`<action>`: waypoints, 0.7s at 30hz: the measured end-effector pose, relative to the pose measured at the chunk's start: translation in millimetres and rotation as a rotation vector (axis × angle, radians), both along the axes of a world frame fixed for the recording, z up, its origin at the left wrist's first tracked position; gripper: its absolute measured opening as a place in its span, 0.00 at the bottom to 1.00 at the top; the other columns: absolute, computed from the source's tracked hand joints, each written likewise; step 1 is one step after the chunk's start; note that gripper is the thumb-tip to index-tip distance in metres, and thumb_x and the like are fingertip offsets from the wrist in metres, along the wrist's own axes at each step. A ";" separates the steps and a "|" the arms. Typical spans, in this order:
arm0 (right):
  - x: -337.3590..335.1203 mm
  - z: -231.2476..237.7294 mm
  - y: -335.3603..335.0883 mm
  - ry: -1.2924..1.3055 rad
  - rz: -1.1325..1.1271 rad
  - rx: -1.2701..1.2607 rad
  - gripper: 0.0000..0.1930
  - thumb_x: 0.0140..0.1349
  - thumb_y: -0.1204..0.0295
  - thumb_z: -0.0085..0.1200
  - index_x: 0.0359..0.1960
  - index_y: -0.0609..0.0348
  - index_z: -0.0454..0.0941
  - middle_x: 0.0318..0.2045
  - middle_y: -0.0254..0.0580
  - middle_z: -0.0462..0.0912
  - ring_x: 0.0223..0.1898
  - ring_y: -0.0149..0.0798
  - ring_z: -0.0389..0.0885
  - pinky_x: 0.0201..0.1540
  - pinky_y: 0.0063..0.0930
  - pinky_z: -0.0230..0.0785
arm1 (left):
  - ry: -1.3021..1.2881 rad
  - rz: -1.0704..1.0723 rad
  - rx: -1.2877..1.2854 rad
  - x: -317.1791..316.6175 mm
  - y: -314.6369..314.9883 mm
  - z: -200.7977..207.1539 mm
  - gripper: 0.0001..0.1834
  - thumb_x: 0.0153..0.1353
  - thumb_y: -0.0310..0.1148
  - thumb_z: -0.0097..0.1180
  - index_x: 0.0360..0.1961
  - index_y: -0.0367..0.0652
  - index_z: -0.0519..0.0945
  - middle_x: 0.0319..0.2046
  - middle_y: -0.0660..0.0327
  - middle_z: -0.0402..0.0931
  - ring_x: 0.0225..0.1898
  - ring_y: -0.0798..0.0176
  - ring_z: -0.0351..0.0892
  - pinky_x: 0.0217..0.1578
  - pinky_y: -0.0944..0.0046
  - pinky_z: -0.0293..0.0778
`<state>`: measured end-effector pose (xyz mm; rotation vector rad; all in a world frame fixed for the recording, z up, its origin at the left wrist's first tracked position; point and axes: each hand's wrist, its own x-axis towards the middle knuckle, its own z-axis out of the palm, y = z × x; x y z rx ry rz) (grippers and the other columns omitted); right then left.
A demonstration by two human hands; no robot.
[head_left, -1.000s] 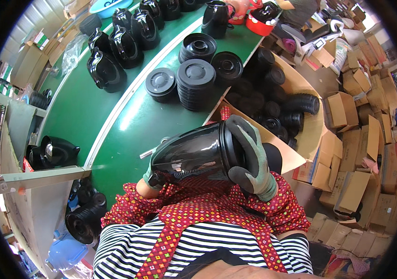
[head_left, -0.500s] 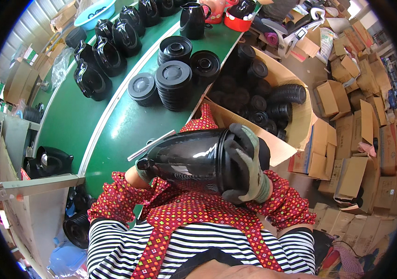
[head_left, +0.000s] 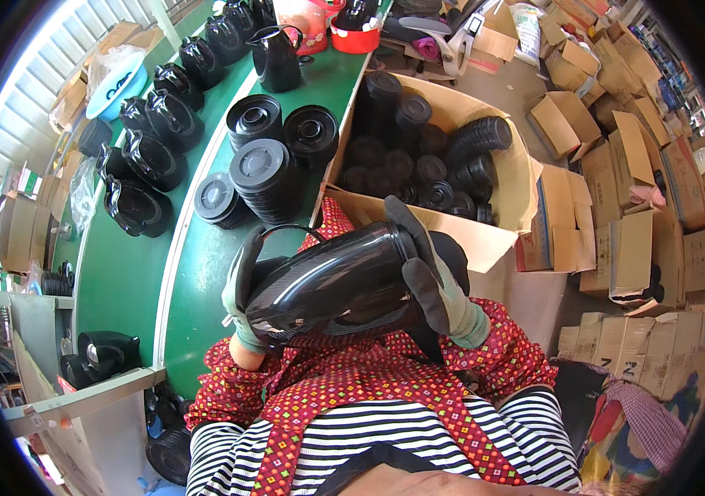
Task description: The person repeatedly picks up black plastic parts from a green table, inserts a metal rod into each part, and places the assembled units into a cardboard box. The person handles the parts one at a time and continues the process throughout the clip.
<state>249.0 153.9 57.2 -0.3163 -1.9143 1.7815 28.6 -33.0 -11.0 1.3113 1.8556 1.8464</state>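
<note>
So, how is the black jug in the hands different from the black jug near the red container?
The held jug is tipped onto its side, while the standing jug is upright. The held jug is between the left hand and the right hand; the standing jug rests untouched on the green worktop. Both are glossy black.

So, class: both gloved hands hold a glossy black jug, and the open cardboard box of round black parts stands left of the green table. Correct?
No: the head view shows the open cardboard box of round black parts right of the green table, not left. The left hand and right hand do hold the black jug.
</note>
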 end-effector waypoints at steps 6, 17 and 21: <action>1.9 -27.2 23.2 0.012 0.180 -0.524 0.32 0.84 0.64 0.44 0.82 0.61 0.49 0.67 0.35 0.67 0.60 0.23 0.70 0.70 0.20 0.59 | 0.458 -0.010 0.055 -12.8 -3.4 37.1 0.33 0.66 0.37 0.72 0.66 0.26 0.76 0.66 0.30 0.72 0.48 0.51 0.90 0.47 0.58 0.88; -2.6 -43.2 4.5 0.074 0.003 -0.472 0.32 0.84 0.59 0.42 0.82 0.62 0.52 0.76 0.44 0.64 0.74 0.35 0.65 0.77 0.32 0.57 | 0.459 0.127 0.123 -9.1 7.4 23.2 0.37 0.62 0.39 0.76 0.66 0.29 0.76 0.64 0.35 0.76 0.45 0.48 0.91 0.44 0.57 0.89; -10.2 6.2 -13.2 -0.006 -0.081 -0.028 0.40 0.73 0.59 0.61 0.79 0.63 0.59 0.74 0.56 0.64 0.73 0.51 0.67 0.76 0.39 0.58 | -0.054 -0.095 0.049 -2.9 1.2 -14.1 0.39 0.61 0.38 0.75 0.69 0.30 0.73 0.67 0.40 0.74 0.53 0.49 0.88 0.54 0.53 0.85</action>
